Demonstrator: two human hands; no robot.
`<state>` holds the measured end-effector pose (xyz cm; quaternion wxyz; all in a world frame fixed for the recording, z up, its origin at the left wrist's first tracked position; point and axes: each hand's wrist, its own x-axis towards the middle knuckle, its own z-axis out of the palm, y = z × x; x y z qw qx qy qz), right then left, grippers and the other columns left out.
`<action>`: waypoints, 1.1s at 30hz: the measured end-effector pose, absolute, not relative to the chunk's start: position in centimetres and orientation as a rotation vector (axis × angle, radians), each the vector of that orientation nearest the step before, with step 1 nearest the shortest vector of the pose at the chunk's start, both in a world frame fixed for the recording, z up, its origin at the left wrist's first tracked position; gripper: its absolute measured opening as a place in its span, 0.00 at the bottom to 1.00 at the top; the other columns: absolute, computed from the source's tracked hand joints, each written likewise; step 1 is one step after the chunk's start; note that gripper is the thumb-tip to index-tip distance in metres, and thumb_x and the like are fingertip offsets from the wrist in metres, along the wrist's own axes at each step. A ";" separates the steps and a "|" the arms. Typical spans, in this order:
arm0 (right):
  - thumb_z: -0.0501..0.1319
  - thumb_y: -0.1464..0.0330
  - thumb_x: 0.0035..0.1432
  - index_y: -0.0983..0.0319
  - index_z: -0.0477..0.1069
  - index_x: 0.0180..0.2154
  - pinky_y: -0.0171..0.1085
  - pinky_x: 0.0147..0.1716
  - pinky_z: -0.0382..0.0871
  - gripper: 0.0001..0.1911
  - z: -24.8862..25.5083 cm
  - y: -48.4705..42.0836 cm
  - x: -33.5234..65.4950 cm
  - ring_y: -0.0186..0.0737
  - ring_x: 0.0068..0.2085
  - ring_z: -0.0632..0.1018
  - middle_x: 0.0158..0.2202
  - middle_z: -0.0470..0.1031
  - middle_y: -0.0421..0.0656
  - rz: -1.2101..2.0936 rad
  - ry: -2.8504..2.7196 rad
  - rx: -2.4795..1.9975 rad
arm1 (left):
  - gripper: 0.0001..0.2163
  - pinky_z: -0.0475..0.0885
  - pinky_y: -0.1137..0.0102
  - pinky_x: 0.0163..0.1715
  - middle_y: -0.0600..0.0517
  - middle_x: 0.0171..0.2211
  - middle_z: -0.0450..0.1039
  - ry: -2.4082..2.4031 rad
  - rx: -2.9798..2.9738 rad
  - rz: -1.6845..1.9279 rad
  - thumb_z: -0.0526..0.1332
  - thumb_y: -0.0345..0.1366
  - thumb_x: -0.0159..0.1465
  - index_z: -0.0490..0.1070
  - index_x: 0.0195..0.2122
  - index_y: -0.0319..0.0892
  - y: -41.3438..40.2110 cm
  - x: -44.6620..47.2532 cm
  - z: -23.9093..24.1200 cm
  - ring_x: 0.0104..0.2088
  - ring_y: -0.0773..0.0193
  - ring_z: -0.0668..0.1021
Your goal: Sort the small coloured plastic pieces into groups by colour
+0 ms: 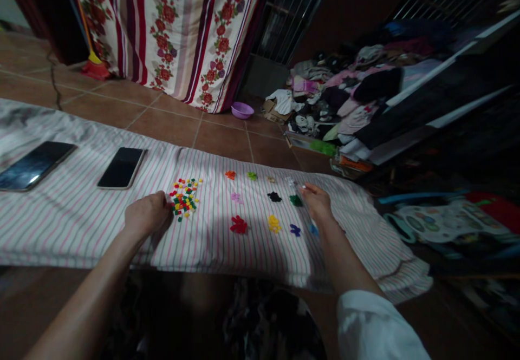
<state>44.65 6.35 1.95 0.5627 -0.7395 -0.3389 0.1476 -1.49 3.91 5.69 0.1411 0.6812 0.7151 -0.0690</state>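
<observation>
My left hand (147, 212) rests on the striped cloth (211, 246) with its fingers curled closed. Its fingertips meet the left edge of a mixed pile of tiny coloured pieces (184, 203); whatever they hold, if anything, is hidden. Over at the right, my right hand (317, 200) pinches a small white piece (304, 187) beside a little white cluster (290, 180). Single-colour clusters lie between the hands: orange (230, 175), light green (252, 176), pink (236, 197), black (274, 197), red (239, 224), yellow (274, 223), dark blue (294, 230). Dark green pieces (295, 201) lie just below the right fingertips.
A phone (122, 168) and a larger dark tablet-like device (36, 165) lie on the cloth at left. Beyond are a floral curtain (174, 35), a purple basin (242, 111), a broom (95, 65) and heaped clothes (345, 89). Light-blue pieces (313, 229) sit by my right wrist.
</observation>
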 end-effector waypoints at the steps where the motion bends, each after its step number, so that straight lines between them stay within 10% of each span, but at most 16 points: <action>1: 0.68 0.67 0.38 0.65 0.75 0.31 0.37 0.31 0.73 0.14 2.0 6.6 45.4 0.38 0.29 0.76 0.25 0.74 0.41 0.369 -0.793 -1.745 | 0.20 0.70 0.62 0.38 0.39 0.42 0.77 2.071 1.962 -0.201 0.44 0.44 0.65 0.70 0.45 0.42 3.9 -1.4 5.7 0.44 0.49 0.78; 10: 0.69 0.76 0.35 0.65 0.72 0.27 0.30 0.23 0.72 0.12 1.4 9.8 47.6 0.33 0.23 0.75 0.20 0.71 0.38 0.496 -0.708 -1.831 | 0.20 0.71 0.61 0.39 0.39 0.43 0.77 2.095 1.943 -0.242 0.43 0.43 0.65 0.71 0.46 0.41 4.2 -1.1 5.6 0.44 0.49 0.78; 33: 0.59 0.76 0.40 0.62 0.72 0.36 0.41 0.42 0.75 0.17 -0.6 10.6 48.5 0.39 0.39 0.79 0.35 0.76 0.44 0.397 -0.832 -1.855 | 0.19 0.71 0.60 0.38 0.40 0.43 0.77 2.104 1.961 -0.218 0.44 0.44 0.65 0.70 0.45 0.43 4.3 -1.5 4.8 0.44 0.48 0.78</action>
